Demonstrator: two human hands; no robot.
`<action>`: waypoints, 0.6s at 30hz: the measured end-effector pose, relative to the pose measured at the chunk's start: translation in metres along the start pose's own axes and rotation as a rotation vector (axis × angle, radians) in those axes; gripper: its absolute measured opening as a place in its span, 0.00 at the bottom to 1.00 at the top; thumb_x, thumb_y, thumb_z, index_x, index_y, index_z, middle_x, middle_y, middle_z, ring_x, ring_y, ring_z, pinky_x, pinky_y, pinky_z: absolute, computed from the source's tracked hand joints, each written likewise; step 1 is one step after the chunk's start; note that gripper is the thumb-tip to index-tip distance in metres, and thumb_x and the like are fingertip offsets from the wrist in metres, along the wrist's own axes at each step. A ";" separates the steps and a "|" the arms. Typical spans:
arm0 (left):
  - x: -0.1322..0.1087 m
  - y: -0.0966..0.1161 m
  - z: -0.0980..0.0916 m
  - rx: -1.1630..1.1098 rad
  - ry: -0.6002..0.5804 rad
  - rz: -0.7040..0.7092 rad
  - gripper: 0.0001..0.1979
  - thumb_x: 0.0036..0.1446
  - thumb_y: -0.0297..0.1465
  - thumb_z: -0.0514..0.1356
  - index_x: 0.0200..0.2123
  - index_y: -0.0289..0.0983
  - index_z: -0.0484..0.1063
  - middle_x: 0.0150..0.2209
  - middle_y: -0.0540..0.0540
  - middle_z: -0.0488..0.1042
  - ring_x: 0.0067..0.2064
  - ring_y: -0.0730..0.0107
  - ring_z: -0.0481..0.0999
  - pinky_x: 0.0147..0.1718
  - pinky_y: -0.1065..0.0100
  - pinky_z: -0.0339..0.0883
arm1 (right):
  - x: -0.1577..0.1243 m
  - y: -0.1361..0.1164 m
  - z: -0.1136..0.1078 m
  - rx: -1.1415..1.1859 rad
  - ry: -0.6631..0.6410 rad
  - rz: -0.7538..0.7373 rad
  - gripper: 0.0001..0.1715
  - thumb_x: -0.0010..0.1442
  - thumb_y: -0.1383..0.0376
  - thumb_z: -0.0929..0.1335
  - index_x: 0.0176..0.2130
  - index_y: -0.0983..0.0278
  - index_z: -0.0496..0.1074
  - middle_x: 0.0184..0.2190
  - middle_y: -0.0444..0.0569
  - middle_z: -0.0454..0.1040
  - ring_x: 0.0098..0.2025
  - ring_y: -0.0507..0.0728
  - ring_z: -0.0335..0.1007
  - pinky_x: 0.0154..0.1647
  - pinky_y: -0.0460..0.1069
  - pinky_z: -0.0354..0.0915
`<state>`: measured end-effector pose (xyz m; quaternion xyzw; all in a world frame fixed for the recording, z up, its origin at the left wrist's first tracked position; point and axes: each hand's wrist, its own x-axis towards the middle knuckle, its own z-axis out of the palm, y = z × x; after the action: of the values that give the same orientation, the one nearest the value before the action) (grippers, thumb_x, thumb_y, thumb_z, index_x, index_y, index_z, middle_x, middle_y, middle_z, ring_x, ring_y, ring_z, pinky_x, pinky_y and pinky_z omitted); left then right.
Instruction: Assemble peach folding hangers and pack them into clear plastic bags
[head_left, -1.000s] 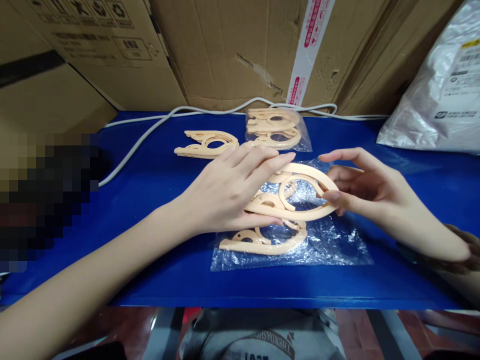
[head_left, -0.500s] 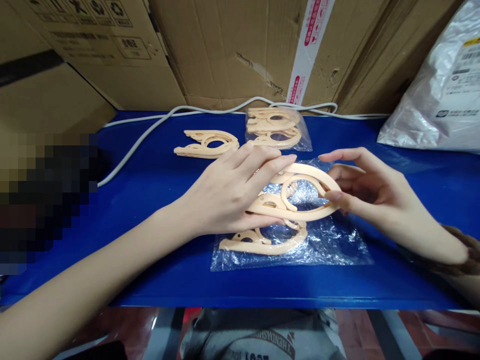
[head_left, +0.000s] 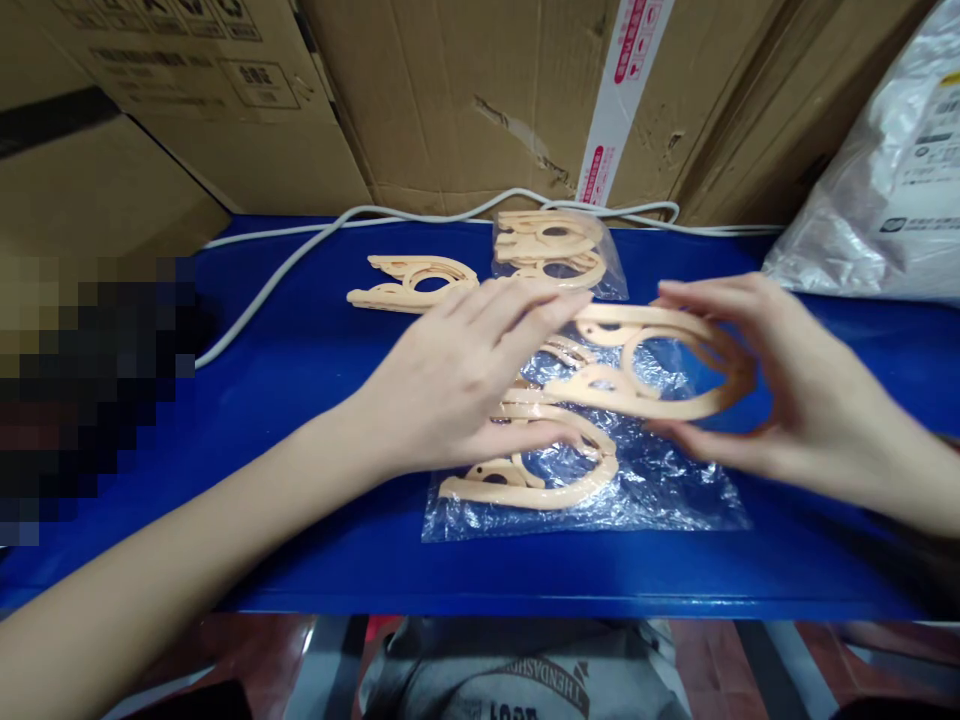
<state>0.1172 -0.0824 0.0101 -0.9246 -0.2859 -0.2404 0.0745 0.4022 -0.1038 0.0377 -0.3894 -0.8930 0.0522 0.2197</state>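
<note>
My right hand [head_left: 780, 370] grips the rounded end of a folded beige plastic piece [head_left: 637, 405], thumb below and fingers above. My left hand [head_left: 465, 380] lies over the left part of a clear plastic bag [head_left: 675, 490], its thumb apart from its fingers; whether it pinches anything under the palm is hidden. Another beige piece [head_left: 555, 495] lies at the bag, partly beneath my left hand. Behind, a loose beige piece [head_left: 450, 300] rests on the blue table, and beside it a clear bag [head_left: 615, 270] holds more beige pieces.
The blue table [head_left: 337, 560] has a white cable [head_left: 281, 270] along its back and left. Cardboard boxes [head_left: 450, 100] stand behind. A white plastic package [head_left: 847, 220] is at the back right. Grey cloth [head_left: 450, 670] shows below the front edge.
My right hand has moved right with the beige piece, drawing it out from beside my left hand. My left hand has hardly moved.
</note>
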 end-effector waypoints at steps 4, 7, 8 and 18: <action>-0.003 -0.013 -0.009 0.109 -0.053 -0.181 0.20 0.69 0.38 0.50 0.56 0.34 0.70 0.53 0.36 0.76 0.54 0.49 0.76 0.51 0.51 0.69 | -0.004 0.040 -0.032 -0.004 -0.048 0.208 0.49 0.57 0.43 0.72 0.69 0.56 0.58 0.63 0.54 0.66 0.59 0.67 0.67 0.60 0.60 0.64; -0.005 -0.018 -0.012 0.193 -0.151 -0.286 0.20 0.68 0.37 0.47 0.40 0.37 0.78 0.39 0.39 0.79 0.43 0.48 0.80 0.38 0.53 0.71 | -0.011 0.066 -0.049 -0.062 -0.152 0.243 0.51 0.55 0.35 0.68 0.68 0.56 0.60 0.56 0.54 0.72 0.55 0.66 0.71 0.56 0.61 0.65; -0.006 -0.018 -0.013 0.230 -0.190 -0.304 0.21 0.68 0.37 0.46 0.36 0.37 0.78 0.36 0.39 0.79 0.39 0.49 0.80 0.33 0.55 0.70 | -0.013 0.071 -0.051 -0.072 -0.205 0.240 0.51 0.55 0.35 0.69 0.67 0.56 0.61 0.56 0.55 0.72 0.55 0.66 0.71 0.55 0.61 0.65; -0.010 -0.021 -0.010 0.380 -0.343 -0.352 0.19 0.64 0.34 0.49 0.34 0.37 0.79 0.35 0.40 0.81 0.35 0.49 0.80 0.24 0.59 0.63 | -0.011 0.043 -0.027 0.258 -0.347 0.313 0.38 0.52 0.56 0.76 0.60 0.51 0.71 0.56 0.56 0.72 0.47 0.66 0.77 0.32 0.54 0.78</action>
<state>0.0936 -0.0727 0.0137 -0.8575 -0.4899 -0.0326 0.1538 0.4495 -0.0837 0.0468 -0.4768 -0.8321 0.2651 0.1002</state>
